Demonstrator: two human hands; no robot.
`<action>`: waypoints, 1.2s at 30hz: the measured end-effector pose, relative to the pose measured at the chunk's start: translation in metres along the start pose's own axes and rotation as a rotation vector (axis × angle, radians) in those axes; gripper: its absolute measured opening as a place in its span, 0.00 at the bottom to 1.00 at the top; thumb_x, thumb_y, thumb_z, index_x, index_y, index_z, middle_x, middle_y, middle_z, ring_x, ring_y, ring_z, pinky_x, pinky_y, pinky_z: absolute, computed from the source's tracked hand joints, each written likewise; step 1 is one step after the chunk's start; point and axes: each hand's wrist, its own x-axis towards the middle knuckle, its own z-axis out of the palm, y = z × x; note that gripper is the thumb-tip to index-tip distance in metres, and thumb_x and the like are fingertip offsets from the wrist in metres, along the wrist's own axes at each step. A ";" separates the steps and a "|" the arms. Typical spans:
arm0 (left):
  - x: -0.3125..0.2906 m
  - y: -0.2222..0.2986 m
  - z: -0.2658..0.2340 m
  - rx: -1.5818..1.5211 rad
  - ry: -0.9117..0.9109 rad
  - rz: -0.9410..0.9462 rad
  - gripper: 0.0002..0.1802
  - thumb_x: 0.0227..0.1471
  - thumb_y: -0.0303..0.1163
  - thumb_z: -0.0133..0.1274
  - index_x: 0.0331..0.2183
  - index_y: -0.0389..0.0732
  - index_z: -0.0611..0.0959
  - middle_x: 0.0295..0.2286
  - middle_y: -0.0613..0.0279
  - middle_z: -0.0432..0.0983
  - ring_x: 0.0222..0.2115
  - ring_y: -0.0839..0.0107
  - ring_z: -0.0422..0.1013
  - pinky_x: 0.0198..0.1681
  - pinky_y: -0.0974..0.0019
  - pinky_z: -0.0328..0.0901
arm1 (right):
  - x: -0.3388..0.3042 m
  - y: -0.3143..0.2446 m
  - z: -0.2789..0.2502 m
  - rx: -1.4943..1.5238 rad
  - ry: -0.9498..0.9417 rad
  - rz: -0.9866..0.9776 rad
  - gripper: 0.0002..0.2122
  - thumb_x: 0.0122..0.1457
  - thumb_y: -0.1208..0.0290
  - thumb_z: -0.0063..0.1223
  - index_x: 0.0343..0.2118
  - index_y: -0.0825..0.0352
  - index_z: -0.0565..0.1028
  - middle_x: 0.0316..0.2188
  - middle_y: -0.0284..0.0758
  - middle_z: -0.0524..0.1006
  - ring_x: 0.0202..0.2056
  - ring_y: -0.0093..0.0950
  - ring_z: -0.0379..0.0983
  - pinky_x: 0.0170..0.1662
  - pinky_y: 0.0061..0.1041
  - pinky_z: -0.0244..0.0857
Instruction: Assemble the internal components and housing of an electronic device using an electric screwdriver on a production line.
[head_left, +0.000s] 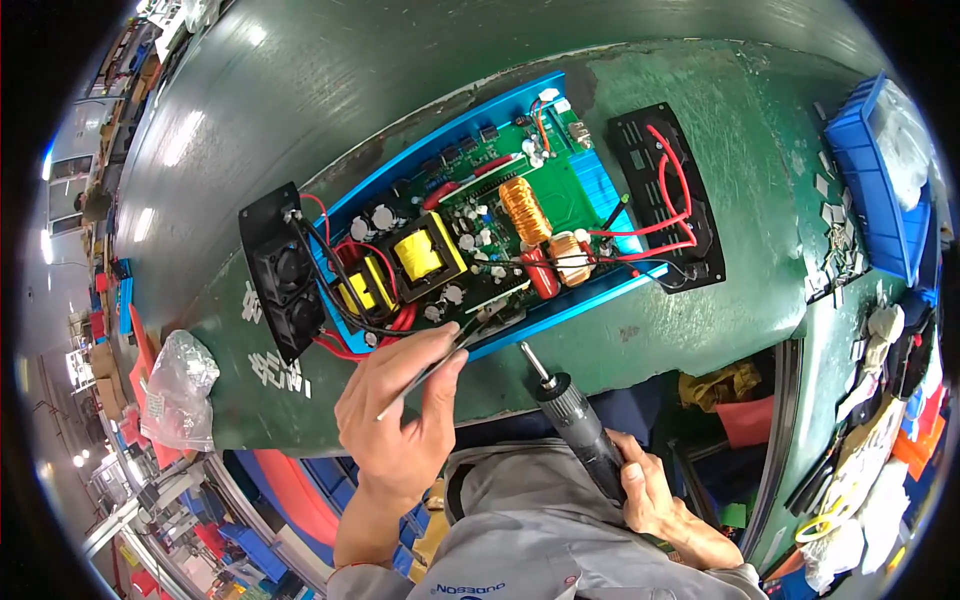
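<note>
Left hand (pixel 400 420) pinches my tweezers (pixel 432 372) at the board's (pixel 470 225) six o'clock edge; right hand (pixel 650 495) grips my screwdriver (pixel 575 420).

Clear plastic bag (pixel 182 388), crumpled and shiny, lies at the left end of the green workbench (pixel 700 300), just left of white painted markings (pixel 272 366) on the bench surface; contents too small to tell. Blue plastic parts bin (pixel 868 190), rectangular, stands at the far right edge of the bench, with a whitish translucent bag (pixel 905 140) bulging out of its top. Small pale rectangular slips or tags (pixel 833 245) lie scattered on the bench just left of the bin, too small to tell apart. No screens visible.
</note>
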 end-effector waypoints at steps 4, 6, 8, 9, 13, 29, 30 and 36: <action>0.007 -0.001 -0.002 -0.020 0.009 0.012 0.15 0.48 0.16 0.64 0.39 0.32 0.79 0.34 0.53 0.83 0.31 0.59 0.80 0.35 0.63 0.74 | -0.001 -0.002 -0.002 -0.003 0.020 0.031 0.28 0.71 0.52 0.30 0.60 0.75 0.63 0.13 0.32 0.64 0.15 0.28 0.62 0.23 0.31 0.57; 0.008 -0.002 -0.006 -0.021 0.020 0.023 0.14 0.48 0.15 0.64 0.39 0.31 0.79 0.34 0.53 0.83 0.31 0.59 0.80 0.35 0.64 0.73 | -0.006 0.000 -0.007 0.000 0.039 0.067 0.31 0.70 0.49 0.31 0.60 0.75 0.64 0.17 0.36 0.70 0.19 0.28 0.67 0.26 0.31 0.60; 0.007 -0.004 -0.013 -0.025 0.038 0.017 0.15 0.48 0.15 0.64 0.39 0.32 0.79 0.34 0.53 0.83 0.31 0.59 0.80 0.35 0.64 0.73 | -0.002 0.009 -0.007 0.090 0.155 -0.032 0.37 0.67 0.39 0.29 0.59 0.76 0.64 0.30 0.40 0.78 0.29 0.27 0.74 0.33 0.28 0.66; 0.005 -0.004 -0.019 -0.027 0.050 0.009 0.15 0.48 0.16 0.64 0.39 0.32 0.80 0.33 0.53 0.83 0.31 0.59 0.80 0.35 0.64 0.73 | -0.007 0.010 -0.008 0.135 0.256 0.066 0.41 0.60 0.28 0.32 0.50 0.71 0.70 0.29 0.34 0.76 0.26 0.21 0.70 0.30 0.24 0.66; -0.006 -0.001 -0.034 0.017 0.120 -0.057 0.11 0.49 0.24 0.66 0.36 0.40 0.82 0.33 0.58 0.82 0.31 0.61 0.80 0.35 0.63 0.74 | 0.007 -0.046 -0.038 0.065 0.605 0.091 0.31 0.62 0.36 0.42 0.43 0.67 0.72 0.30 0.31 0.75 0.30 0.23 0.70 0.34 0.25 0.65; -0.002 0.037 -0.067 -0.163 0.270 0.154 0.13 0.53 0.27 0.62 0.41 0.42 0.80 0.34 0.62 0.81 0.32 0.62 0.78 0.35 0.62 0.72 | 0.111 -0.157 0.018 0.282 0.062 -0.228 0.29 0.71 0.51 0.37 0.63 0.73 0.63 0.38 0.35 0.75 0.27 0.18 0.69 0.20 0.17 0.56; -0.002 0.038 -0.066 -0.166 0.268 0.173 0.14 0.53 0.27 0.62 0.42 0.43 0.79 0.35 0.62 0.80 0.32 0.62 0.78 0.35 0.62 0.72 | 0.118 -0.159 0.026 0.472 -0.021 -0.165 0.30 0.71 0.49 0.36 0.63 0.73 0.63 0.36 0.34 0.75 0.26 0.19 0.69 0.18 0.17 0.57; -0.007 0.034 -0.057 -0.201 0.245 0.148 0.14 0.53 0.28 0.61 0.43 0.45 0.79 0.35 0.63 0.80 0.32 0.63 0.78 0.37 0.63 0.72 | 0.130 -0.153 0.019 0.467 -0.115 -0.198 0.20 0.71 0.61 0.44 0.55 0.75 0.71 0.32 0.34 0.76 0.23 0.16 0.70 0.13 0.12 0.60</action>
